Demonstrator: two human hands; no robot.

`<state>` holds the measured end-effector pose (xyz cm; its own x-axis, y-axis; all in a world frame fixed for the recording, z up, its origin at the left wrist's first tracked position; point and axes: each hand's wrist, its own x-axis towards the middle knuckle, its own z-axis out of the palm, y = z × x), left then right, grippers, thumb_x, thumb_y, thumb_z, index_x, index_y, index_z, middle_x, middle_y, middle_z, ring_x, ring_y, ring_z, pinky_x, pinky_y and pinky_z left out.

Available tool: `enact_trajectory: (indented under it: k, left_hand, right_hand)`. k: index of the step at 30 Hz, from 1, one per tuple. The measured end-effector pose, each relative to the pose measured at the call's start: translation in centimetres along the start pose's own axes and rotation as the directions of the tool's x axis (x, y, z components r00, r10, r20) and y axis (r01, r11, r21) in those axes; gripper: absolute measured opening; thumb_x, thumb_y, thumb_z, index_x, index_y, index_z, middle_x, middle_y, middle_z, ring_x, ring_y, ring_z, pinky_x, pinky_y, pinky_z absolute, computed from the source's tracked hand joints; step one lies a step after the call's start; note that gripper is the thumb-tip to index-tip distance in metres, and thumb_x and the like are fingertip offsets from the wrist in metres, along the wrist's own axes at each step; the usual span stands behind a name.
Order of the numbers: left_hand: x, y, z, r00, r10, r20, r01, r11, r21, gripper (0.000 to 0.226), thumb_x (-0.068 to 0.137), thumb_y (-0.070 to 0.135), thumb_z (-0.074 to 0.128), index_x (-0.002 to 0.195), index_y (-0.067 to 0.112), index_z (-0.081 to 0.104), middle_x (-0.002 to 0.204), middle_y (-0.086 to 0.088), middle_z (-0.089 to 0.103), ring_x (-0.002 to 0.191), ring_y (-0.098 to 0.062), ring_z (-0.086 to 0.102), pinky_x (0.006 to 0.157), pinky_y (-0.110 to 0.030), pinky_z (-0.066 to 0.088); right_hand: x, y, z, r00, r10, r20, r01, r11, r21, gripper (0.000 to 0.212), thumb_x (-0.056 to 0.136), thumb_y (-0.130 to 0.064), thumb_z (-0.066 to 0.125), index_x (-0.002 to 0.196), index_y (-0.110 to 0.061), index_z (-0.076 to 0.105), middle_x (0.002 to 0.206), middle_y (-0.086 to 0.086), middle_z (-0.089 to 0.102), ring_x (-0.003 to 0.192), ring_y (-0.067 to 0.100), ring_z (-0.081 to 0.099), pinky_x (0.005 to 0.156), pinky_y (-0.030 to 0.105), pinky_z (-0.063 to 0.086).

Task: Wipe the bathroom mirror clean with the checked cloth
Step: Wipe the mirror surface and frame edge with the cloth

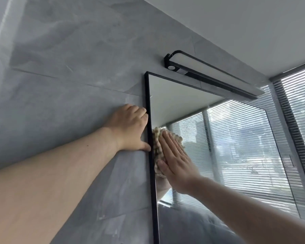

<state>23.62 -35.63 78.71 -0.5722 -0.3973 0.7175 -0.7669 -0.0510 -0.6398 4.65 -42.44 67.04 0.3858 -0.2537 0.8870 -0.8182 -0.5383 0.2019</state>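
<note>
The right hand (174, 159) is flat, with straight fingers, and presses the cloth (156, 143) on the mirror (236, 155). The cloth sits at the left edge of the glass, in the middle of the frame. The left hand (130, 127) lies open on the grey wall (60, 85) just left of it and holds nothing (its fingertips and thumb touch the black rim (153, 182)). 1 long lamp (213, 76) hangs above the mirror, upper right. Blinds (299, 106) show at the far right.
</note>
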Motion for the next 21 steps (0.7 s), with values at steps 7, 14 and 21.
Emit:
enact_trajectory:
  k: [7,14,21]
  left_hand:
    - [0.6,-0.5,1.7,0.999,-0.008,-0.041,0.011,0.998,0.066,0.125,0.076,0.089,0.036,0.157,0.002,-0.002,0.166,-0.016,-0.009,0.154,-0.027,-0.005,0.124,-0.041,-0.008]
    - [0.8,-0.5,2.0,0.997,-0.008,-0.079,0.01,1.0,0.021,0.125,0.074,0.089,0.04,0.157,0.002,0.005,0.166,-0.016,0.003,0.154,-0.026,0.006,0.126,-0.041,-0.001]
    - [0.3,-0.6,1.9,0.989,-0.116,-0.093,0.121,0.992,0.045,0.133,0.062,0.096,0.027,0.157,0.003,0.015,0.166,-0.016,0.012,0.154,-0.03,0.002,0.125,-0.045,0.001]
  right_hand:
    - [5.2,3.4,-0.7,0.969,0.188,-0.158,-0.171,0.978,0.115,0.071,0.094,-0.058,0.009,0.157,-0.028,-0.003,0.164,-0.009,-0.008,0.146,-0.003,-0.021,0.122,0.025,-0.011]
    - [17.0,0.6,-4.2,0.928,0.296,-0.228,-0.253,0.947,0.199,0.063,0.105,-0.045,0.021,0.16,-0.019,0.003,0.167,-0.002,-0.003,0.152,0.009,-0.009,0.124,0.032,-0.005]
    - [16.7,0.7,-5.4,0.959,0.218,-0.179,-0.192,0.97,0.148,0.06,0.107,-0.043,0.019,0.159,-0.021,0.001,0.167,-0.003,-0.008,0.151,0.006,-0.013,0.117,0.022,-0.013]
